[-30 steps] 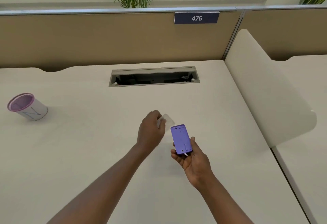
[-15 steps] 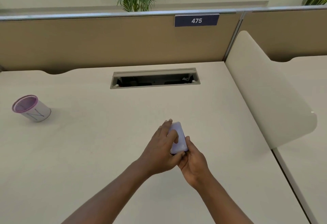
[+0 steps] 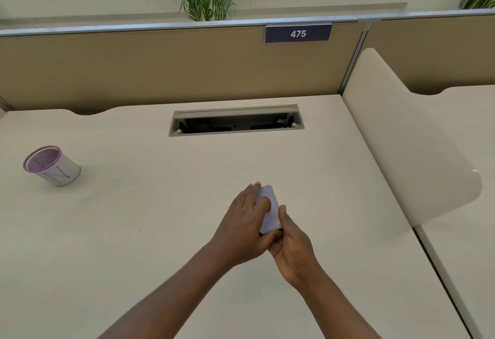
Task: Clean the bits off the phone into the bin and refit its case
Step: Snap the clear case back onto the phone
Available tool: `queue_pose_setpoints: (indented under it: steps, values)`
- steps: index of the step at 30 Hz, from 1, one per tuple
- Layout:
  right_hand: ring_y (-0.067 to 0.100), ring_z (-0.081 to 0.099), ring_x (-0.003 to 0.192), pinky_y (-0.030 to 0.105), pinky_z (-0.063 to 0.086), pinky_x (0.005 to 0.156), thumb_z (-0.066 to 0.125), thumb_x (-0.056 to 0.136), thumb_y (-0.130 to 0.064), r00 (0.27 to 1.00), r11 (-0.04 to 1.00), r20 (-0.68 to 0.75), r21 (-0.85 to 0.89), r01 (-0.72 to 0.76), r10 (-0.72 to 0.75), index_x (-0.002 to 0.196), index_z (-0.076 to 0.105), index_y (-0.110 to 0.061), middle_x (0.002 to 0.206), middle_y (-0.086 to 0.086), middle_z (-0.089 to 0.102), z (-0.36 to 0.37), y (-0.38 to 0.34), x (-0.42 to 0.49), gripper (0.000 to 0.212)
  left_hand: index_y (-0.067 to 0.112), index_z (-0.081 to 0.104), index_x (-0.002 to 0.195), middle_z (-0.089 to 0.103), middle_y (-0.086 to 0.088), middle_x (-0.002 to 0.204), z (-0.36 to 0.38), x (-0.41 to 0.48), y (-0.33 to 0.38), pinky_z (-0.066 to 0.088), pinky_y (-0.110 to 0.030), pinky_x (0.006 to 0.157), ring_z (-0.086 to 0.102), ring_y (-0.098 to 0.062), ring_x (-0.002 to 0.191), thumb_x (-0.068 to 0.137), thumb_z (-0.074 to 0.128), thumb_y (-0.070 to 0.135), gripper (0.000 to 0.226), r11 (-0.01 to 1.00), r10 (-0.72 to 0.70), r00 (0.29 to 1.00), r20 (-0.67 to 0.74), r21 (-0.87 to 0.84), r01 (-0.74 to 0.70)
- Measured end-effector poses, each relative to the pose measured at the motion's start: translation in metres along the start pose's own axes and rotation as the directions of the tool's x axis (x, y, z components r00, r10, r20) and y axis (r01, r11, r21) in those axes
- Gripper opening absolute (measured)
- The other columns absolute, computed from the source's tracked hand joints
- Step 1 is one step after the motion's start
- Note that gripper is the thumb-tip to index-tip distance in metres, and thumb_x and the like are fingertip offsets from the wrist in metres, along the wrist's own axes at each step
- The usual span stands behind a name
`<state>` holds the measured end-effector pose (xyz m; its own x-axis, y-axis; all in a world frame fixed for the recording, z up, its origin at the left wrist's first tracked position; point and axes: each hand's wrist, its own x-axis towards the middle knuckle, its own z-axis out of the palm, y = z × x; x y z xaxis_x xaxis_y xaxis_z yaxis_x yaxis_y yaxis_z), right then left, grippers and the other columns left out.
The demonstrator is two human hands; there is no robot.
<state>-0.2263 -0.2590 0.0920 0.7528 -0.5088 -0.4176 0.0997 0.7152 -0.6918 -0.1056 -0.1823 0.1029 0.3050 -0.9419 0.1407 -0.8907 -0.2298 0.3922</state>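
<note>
Phone (image 3: 270,208) held above the tabletop (image 3: 134,231), clasped between both hands, well apart from the small purple-rimmed bin (image 3: 51,166) at far left. Left hand (image 3: 247,225) wrapped over the phone's left edge, fingers (image 3: 261,202) pressing on its upper face, grip closed on the device. Right hand (image 3: 290,242) cupped beneath the lower end, thumb laid along the right edge, grip likewise clamped on the phone.

Change noted: a second ago the hands were apart, left pinching a clear case, right holding the bare purple phone. Half a second ago, brought together. Now the upper face reads pale and milky rather than vivid purple, consistent with the clear case lying over the phone. Case not separately distinguishable; seating of edges and corners not verifiable from this view.

Assessment: bin step apparently complete, no loose bits visible on phone or tabletop. Refitting in hand, near its end. Remaining: press-down of each corner. Risk: one corner left proud, or phone slipping during pressure.
</note>
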Motion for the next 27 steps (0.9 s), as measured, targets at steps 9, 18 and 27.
queue_pose_setpoints:
  steps: [9,18,27]
  values:
    - [0.011,0.06,0.129,0.027,0.052,0.099,0.044,0.106,-0.04,1.0,0.999,-0.021,-0.048,-0.008,0.007,0.139,0.06,-0.018,0.138,-0.001,0.066,0.011,-0.003,0.001,0.043,0.004,0.009,0.159,0.001,-0.029,0.164,0.018,-0.015,0.005,0.017,-0.053,0.125,0.001,-0.043,0.153,0.107,0.024,0.031,0.06,0.975,0.022,0.999,0.042,0.222,-0.031]
    - [0.001,0.054,0.131,0.032,0.039,0.112,0.036,0.109,-0.036,0.999,0.997,-0.021,-0.078,0.027,-0.029,0.142,0.057,-0.028,0.142,-0.014,0.061,0.019,0.002,0.003,0.04,-0.001,0.018,0.156,0.01,-0.032,0.162,0.014,-0.016,0.012,0.028,-0.054,0.12,0.009,-0.047,0.151,0.107,0.01,0.027,0.058,0.979,-0.012,0.996,0.09,0.204,-0.006]
    - [0.022,0.072,0.088,0.036,0.057,0.07,0.044,0.105,-0.04,0.993,0.986,-0.114,-0.167,0.022,-0.041,0.122,0.07,-0.014,0.109,0.014,0.076,0.011,0.002,0.002,0.04,0.02,0.03,0.157,0.029,-0.001,0.162,-0.024,0.011,0.004,0.024,-0.024,0.116,0.025,-0.016,0.15,0.1,0.054,0.028,0.062,0.881,-0.246,0.969,0.036,-0.408,0.239]
